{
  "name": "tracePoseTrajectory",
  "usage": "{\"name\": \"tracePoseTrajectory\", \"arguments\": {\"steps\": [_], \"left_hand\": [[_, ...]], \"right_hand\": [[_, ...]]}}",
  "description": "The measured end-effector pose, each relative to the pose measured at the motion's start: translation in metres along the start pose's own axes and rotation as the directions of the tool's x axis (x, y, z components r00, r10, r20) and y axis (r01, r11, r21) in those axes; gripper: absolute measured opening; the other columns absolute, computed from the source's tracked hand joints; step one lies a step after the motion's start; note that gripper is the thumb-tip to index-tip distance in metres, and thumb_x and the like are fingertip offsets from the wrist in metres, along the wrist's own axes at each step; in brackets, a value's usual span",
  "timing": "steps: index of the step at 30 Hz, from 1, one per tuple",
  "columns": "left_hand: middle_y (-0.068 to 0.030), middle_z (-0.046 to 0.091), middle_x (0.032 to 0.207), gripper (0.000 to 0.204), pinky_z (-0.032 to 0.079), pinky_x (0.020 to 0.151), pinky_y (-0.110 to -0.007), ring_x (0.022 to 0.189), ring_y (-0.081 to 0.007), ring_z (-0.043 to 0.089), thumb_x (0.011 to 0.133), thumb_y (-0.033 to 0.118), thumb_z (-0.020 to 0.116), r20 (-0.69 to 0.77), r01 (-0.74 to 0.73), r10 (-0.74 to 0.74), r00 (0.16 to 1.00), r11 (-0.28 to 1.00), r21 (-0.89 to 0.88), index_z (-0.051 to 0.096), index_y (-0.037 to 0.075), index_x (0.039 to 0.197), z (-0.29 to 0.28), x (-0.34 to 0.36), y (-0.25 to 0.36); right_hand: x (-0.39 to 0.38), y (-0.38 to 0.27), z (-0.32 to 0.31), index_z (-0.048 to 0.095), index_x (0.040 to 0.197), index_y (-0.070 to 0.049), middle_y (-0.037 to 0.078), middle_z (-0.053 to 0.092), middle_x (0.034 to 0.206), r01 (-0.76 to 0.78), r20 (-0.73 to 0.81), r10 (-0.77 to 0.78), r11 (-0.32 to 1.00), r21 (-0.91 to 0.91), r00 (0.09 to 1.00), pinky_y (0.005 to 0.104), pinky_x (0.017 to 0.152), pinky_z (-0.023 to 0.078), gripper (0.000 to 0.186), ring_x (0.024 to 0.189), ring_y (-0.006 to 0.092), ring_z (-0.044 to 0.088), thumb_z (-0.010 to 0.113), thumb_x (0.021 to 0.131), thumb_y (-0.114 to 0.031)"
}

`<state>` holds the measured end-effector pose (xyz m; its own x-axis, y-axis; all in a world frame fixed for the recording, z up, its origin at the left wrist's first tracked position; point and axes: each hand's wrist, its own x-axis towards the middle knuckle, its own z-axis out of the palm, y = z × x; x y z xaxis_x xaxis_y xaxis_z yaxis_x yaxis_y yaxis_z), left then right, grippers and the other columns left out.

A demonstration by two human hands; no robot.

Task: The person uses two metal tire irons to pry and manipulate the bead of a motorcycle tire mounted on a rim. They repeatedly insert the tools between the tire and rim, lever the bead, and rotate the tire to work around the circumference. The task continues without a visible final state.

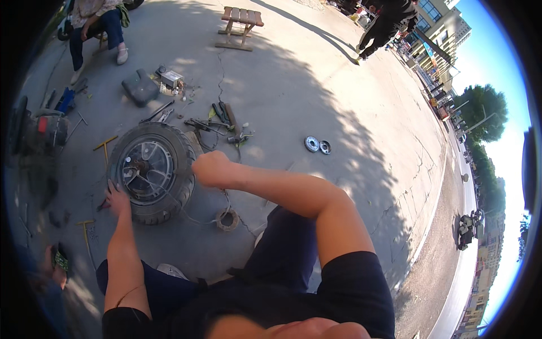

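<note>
Two hands on a wheel lying flat on concrete

Two bare hands work at a small tyred wheel [151,172] that lies on its side on the concrete ground [316,101], directly ahead of the crouching person. The left hand [117,199] rests on the wheel's near-left edge, fingers spread against the tyre. The right hand [210,168] is pressed into a fist at the tyre's right edge; whether it pinches anything cannot be told. A thin cable runs from the hub over the tyre toward a small rubber ring [227,220] lying just beside the wheel. Beyond the wheel, near it, lie scattered hand tools [217,121]; a yellow T-handled wrench [105,146] lies to its left. Two round metal discs [317,145] sit side by side, well apart to the right. A wooden stool [241,25] stands farther off. A seated person [96,25] is at upper left.
</note>
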<state>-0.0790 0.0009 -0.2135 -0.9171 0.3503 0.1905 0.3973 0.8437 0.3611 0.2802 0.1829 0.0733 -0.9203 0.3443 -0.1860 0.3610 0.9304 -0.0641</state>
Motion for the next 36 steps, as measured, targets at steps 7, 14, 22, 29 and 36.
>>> {"name": "tracePoseTrajectory", "arguments": {"steps": [7,14,22,29,36], "left_hand": [[-0.0096,0.035,0.149,0.045,0.045,0.096,-0.05,0.129,-0.0379,0.041,0.099,0.043,0.039,0.085,0.105,-0.107,0.991,0.994,0.019,0.037,0.039,0.144,-0.043,-0.015,0.033],[-0.0087,0.031,0.15,0.044,0.045,0.097,-0.05,0.13,-0.0385,0.04,0.099,0.041,0.038,0.081,0.129,-0.127,0.989,0.991,-0.028,0.036,0.041,0.144,-0.041,-0.017,0.028],[-0.0104,0.032,0.149,0.045,0.045,0.096,-0.051,0.126,-0.0421,0.042,0.099,0.039,0.038,0.086,0.129,-0.126,0.988,0.991,-0.027,0.036,0.041,0.144,-0.041,-0.02,0.034],[-0.0165,0.034,0.146,0.046,0.045,0.096,-0.053,0.124,-0.0456,0.043,0.098,0.042,0.04,0.089,0.083,-0.086,0.992,0.996,0.043,0.037,0.041,0.144,-0.031,-0.002,0.021],[-0.0181,0.036,0.145,0.046,0.043,0.097,-0.053,0.122,-0.0474,0.045,0.098,0.047,0.038,0.105,0.097,-0.088,0.991,0.992,-0.078,0.036,0.044,0.143,-0.029,-0.002,0.021]], "right_hand": [[0.02,-0.008,-0.007,0.071,0.08,-0.003,0.018,0.07,0.083,-0.018,0.114,0.019,1.0,-0.008,0.993,0.0431,0.066,0.056,0.016,0.079,0.0331,0.07,0.058,0.077,-0.01],[0.013,-0.013,0.0,0.069,0.105,-0.015,0.016,0.068,0.083,-0.089,0.151,0.096,0.995,-0.048,0.984,0.0473,0.07,0.052,0.022,0.081,0.0355,0.066,0.058,0.087,-0.021],[-0.004,-0.021,-0.001,0.068,0.089,-0.006,0.018,0.067,0.077,-0.07,0.018,0.07,0.998,0.004,0.997,0.0462,0.064,0.054,0.017,0.075,0.0361,0.067,0.053,0.081,-0.008],[-0.005,-0.017,0.008,0.066,0.08,-0.005,0.017,0.066,0.072,0.003,-0.06,-0.001,1.0,0.023,0.998,0.0455,0.06,0.053,0.011,0.07,0.035,0.067,0.055,0.078,-0.008],[-0.012,-0.01,0.02,0.068,0.108,-0.01,0.013,0.064,0.069,0.042,-0.084,-0.044,0.999,-0.03,0.995,0.0437,0.056,0.049,0.03,0.067,0.0313,0.065,0.055,0.082,-0.007]]}}
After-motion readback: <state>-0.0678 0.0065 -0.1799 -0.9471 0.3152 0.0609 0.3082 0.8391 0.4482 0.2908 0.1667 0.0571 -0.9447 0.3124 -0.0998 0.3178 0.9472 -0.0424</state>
